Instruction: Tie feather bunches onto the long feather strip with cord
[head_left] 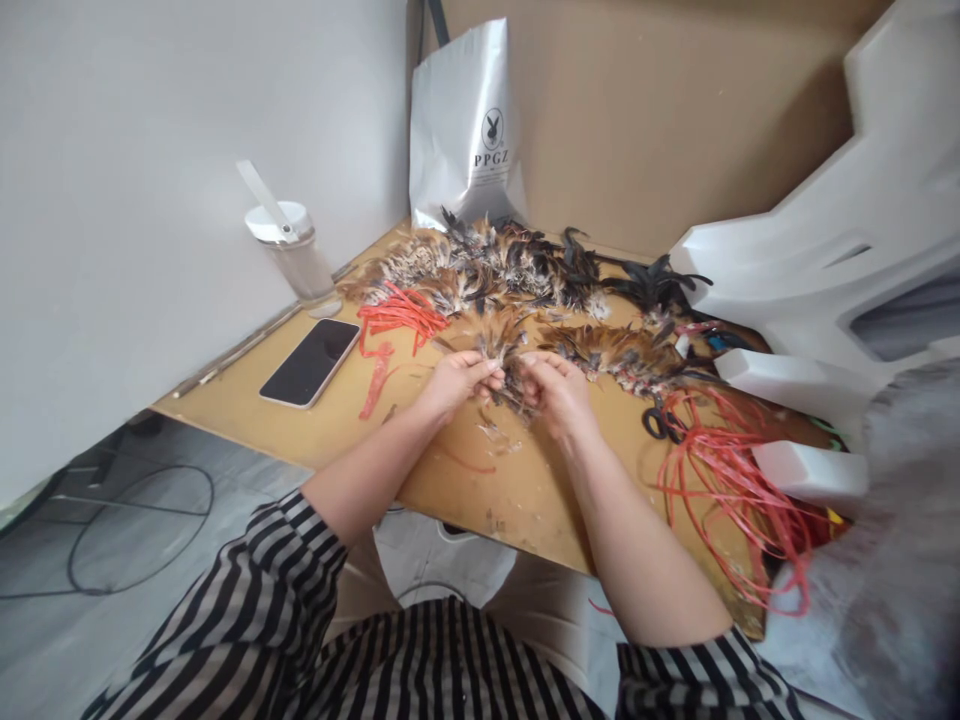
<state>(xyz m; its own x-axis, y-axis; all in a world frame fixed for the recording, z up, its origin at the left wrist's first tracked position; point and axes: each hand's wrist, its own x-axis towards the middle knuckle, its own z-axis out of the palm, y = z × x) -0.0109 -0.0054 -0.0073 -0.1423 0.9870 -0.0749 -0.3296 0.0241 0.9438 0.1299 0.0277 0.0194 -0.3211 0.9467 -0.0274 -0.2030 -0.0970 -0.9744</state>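
Observation:
A small bunch of brown feathers (491, 335) stands between my two hands, its tips fanned out away from me. My left hand (459, 384) pinches its lower end from the left side. On the other side my right hand (553, 388) is closed with bent fingers on the same feathers, just above the table. Darker feather ends (517, 395) show below and between the fingers. Loose bits of feather (499, 435) lie on the table in front of my hands. Just what sits between the fingertips is too small to make out.
Feather piles (487, 265) cover the table's back, with another row (615, 350) at right. Red plastic strips (401, 318) and a phone (310, 363) lie left, near a lidded cup (289, 245). Black-handled scissors (664, 424) and a red strip bundle (731, 470) lie right. A silver bag (461, 130) stands behind.

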